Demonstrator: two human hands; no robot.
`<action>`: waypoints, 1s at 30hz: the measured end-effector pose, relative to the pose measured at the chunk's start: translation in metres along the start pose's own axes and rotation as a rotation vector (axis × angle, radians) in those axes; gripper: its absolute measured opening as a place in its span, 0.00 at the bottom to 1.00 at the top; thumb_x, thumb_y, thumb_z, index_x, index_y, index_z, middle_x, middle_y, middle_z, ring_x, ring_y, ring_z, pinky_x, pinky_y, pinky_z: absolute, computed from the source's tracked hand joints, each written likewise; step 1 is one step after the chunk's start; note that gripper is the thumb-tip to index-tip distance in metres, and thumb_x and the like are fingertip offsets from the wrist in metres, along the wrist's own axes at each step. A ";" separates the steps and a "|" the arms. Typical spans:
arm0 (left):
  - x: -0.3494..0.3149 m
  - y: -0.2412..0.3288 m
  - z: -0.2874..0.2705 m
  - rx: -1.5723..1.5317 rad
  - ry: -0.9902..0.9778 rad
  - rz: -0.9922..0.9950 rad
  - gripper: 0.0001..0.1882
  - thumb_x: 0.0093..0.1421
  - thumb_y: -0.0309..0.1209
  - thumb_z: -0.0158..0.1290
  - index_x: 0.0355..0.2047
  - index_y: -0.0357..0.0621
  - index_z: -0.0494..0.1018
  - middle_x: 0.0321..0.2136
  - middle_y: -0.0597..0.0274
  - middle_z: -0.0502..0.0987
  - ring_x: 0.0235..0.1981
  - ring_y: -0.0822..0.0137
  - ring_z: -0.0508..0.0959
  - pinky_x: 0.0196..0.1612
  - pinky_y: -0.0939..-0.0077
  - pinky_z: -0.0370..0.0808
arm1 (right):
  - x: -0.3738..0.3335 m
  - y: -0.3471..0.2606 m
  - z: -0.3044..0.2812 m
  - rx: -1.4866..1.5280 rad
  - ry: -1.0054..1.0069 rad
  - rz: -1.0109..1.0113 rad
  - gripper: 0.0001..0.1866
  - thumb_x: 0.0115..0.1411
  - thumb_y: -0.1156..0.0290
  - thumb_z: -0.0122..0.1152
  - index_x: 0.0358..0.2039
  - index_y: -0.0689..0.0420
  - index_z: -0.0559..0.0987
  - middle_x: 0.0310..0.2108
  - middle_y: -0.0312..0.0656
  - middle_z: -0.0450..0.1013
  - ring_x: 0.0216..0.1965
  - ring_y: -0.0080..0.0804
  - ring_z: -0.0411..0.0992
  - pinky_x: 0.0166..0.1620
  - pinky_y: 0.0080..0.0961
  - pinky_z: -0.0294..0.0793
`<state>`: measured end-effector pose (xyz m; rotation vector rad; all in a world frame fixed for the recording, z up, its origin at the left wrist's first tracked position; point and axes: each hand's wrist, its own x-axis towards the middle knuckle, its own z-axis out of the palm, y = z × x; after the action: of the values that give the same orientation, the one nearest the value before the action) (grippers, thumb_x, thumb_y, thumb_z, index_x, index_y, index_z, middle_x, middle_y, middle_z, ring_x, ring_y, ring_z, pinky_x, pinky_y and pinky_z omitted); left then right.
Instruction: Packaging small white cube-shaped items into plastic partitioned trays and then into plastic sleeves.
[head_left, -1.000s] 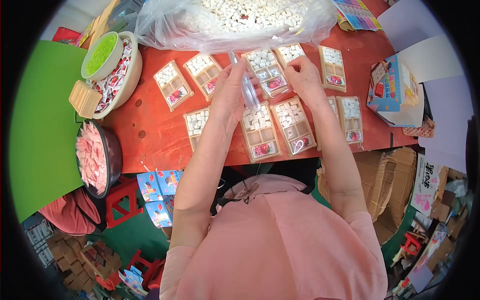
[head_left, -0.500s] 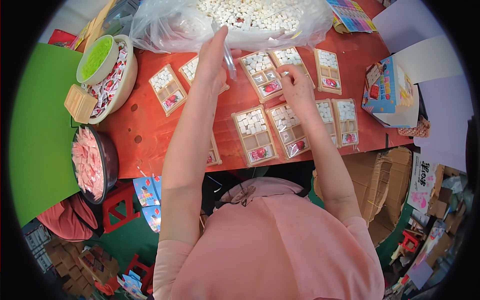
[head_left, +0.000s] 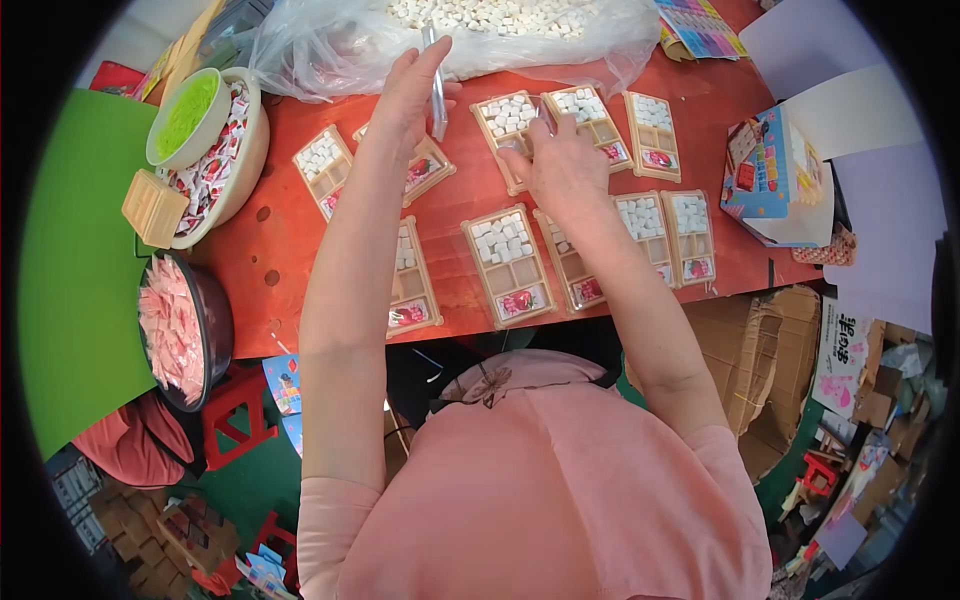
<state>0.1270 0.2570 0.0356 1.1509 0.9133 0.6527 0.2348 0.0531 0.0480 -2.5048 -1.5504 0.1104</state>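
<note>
at a red table (head_left: 292, 238), seen from the wearer's chest, the left hand (head_left: 408, 98) at 11 o'clock holds a clear plastic piece (head_left: 437, 100) edge-on, fingers closed on it. at 12 o'clock, the right hand (head_left: 568, 178), fingers spread, reaches over a beige tray (head_left: 515, 143) of white cubes; fingertip contact cannot be told. a second tray (head_left: 600, 132) lies just beside, on its 3 o'clock side. a bowl (head_left: 213, 128) of green shreds sits at 10 o'clock.
</note>
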 end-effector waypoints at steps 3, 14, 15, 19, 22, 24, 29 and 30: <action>-0.017 0.007 -0.012 -0.010 -0.122 -0.021 0.54 0.59 0.52 0.65 0.72 0.33 0.49 0.54 0.50 0.71 0.38 0.63 0.81 0.34 0.67 0.77 | 0.008 -0.001 0.013 -0.068 0.100 -0.103 0.30 0.60 0.43 0.66 0.48 0.58 0.79 0.52 0.55 0.70 0.53 0.50 0.73 0.49 0.45 0.78; -0.010 -0.003 -0.036 -0.105 0.045 0.161 0.51 0.59 0.53 0.64 0.70 0.33 0.53 0.55 0.48 0.72 0.41 0.60 0.82 0.35 0.66 0.80 | 0.029 -0.015 0.049 -0.083 0.144 -0.205 0.34 0.68 0.44 0.53 0.63 0.57 0.72 0.62 0.58 0.65 0.57 0.55 0.67 0.57 0.50 0.69; -0.004 -0.003 -0.043 -0.105 0.046 0.165 0.51 0.59 0.53 0.64 0.70 0.33 0.53 0.55 0.48 0.72 0.41 0.60 0.82 0.35 0.66 0.80 | 0.033 -0.019 0.047 -0.083 0.147 -0.207 0.34 0.68 0.44 0.53 0.63 0.57 0.72 0.62 0.58 0.65 0.57 0.55 0.67 0.57 0.50 0.69; -0.002 0.006 -0.038 -0.163 0.032 0.004 0.42 0.62 0.52 0.62 0.63 0.33 0.62 0.48 0.49 0.75 0.38 0.59 0.83 0.34 0.65 0.80 | 0.042 -0.029 0.060 -0.106 0.212 -0.239 0.38 0.69 0.44 0.52 0.63 0.66 0.70 0.69 0.60 0.59 0.63 0.56 0.63 0.62 0.50 0.65; -0.033 0.021 -0.034 -0.192 0.060 0.048 0.35 0.64 0.51 0.59 0.58 0.34 0.67 0.45 0.51 0.76 0.36 0.59 0.83 0.34 0.66 0.80 | 0.039 -0.042 0.075 -0.052 0.200 -0.219 0.39 0.69 0.46 0.50 0.64 0.71 0.68 0.70 0.61 0.56 0.70 0.56 0.56 0.67 0.51 0.59; -0.055 0.025 -0.029 -0.206 0.058 0.102 0.33 0.65 0.51 0.58 0.56 0.34 0.68 0.44 0.52 0.76 0.36 0.59 0.83 0.33 0.66 0.80 | 0.040 -0.041 0.081 -0.025 0.224 -0.201 0.39 0.70 0.47 0.50 0.65 0.72 0.67 0.72 0.62 0.54 0.72 0.56 0.53 0.68 0.52 0.56; -0.106 0.013 -0.014 -0.297 0.076 0.042 0.28 0.68 0.51 0.54 0.51 0.35 0.70 0.39 0.54 0.76 0.34 0.60 0.84 0.30 0.69 0.82 | 0.039 -0.036 0.055 0.129 0.086 -0.260 0.30 0.71 0.55 0.47 0.62 0.68 0.70 0.68 0.62 0.59 0.73 0.60 0.50 0.70 0.54 0.53; -0.115 0.010 -0.006 -0.342 0.051 -0.020 0.28 0.69 0.52 0.52 0.51 0.36 0.69 0.39 0.54 0.76 0.34 0.61 0.84 0.31 0.68 0.83 | 0.037 -0.032 0.051 0.126 0.090 -0.251 0.30 0.71 0.55 0.47 0.62 0.68 0.70 0.68 0.62 0.59 0.73 0.60 0.50 0.70 0.54 0.53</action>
<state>0.0652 0.1679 0.0752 0.8220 0.8170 0.7907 0.2153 0.1062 0.0054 -2.1697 -1.7463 0.0555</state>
